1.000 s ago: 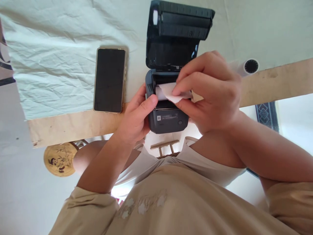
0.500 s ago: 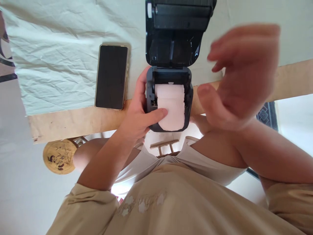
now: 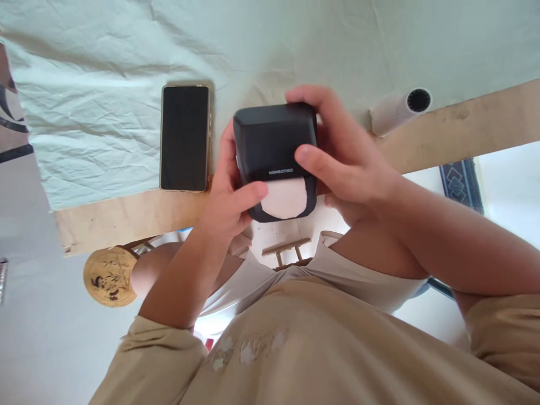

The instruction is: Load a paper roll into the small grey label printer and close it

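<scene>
The person holds a black printer [image 3: 270, 138] above the near edge of the surface [image 3: 109, 225], its long axis running roughly away from the body, paper end toward the lap. The left hand's [image 3: 228, 199] grip clasps its left side, thumb on the paper [image 3: 284, 198]; the right hand's [image 3: 348, 154] grip clasps the right, thumb on the lid [image 3: 261, 147].

Tan flower-patterned shirt [image 3: 329, 343], pale shorts [image 3: 244, 281]

Swung the black lid [image 3: 270, 138] down over the paper [image 3: 284, 199] and brought the right hand [image 3: 343, 154] back to grip the printer [image 3: 275, 160].
</scene>
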Tool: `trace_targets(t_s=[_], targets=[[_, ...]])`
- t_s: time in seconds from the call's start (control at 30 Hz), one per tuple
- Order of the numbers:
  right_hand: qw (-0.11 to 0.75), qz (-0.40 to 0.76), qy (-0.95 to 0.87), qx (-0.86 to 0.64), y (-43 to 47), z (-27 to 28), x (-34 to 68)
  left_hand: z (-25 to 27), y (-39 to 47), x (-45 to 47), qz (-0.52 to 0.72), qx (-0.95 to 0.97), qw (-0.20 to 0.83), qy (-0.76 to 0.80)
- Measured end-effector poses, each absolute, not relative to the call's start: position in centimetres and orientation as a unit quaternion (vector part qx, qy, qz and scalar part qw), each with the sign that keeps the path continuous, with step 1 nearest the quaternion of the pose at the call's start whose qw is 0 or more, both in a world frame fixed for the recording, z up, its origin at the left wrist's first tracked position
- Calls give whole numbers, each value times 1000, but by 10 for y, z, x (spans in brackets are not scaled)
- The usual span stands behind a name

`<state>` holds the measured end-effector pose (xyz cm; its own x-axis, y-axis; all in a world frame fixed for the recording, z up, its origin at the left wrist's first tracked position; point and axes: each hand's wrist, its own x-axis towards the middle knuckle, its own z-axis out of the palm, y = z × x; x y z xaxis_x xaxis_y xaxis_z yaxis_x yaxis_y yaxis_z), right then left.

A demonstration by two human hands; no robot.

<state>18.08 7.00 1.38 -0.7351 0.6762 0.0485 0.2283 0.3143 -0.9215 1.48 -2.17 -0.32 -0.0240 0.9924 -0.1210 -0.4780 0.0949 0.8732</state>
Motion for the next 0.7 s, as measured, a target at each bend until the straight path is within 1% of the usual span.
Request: trace_targets(t_s=[0.07,0.2,0.3,0.43,0.57,0.7], targets=[[196,536,-786,-238,71,9,179,3,-20,16,590,329,605,421],[222,521,-802,-188,75,5,177,10,-11,17,592,344,569,456],[211,531,-797,-198,78,3,177,10,-5,21,604,347,562,446],[200,531,-796,-211,82,2,175,9,-2,26,636,298,539,465],[192,520,-799,-234,80,1,174,8,-3,22,608,301,577,454],[180,492,-802,-286,77,3,176,2,0,15,628,308,594,398]])
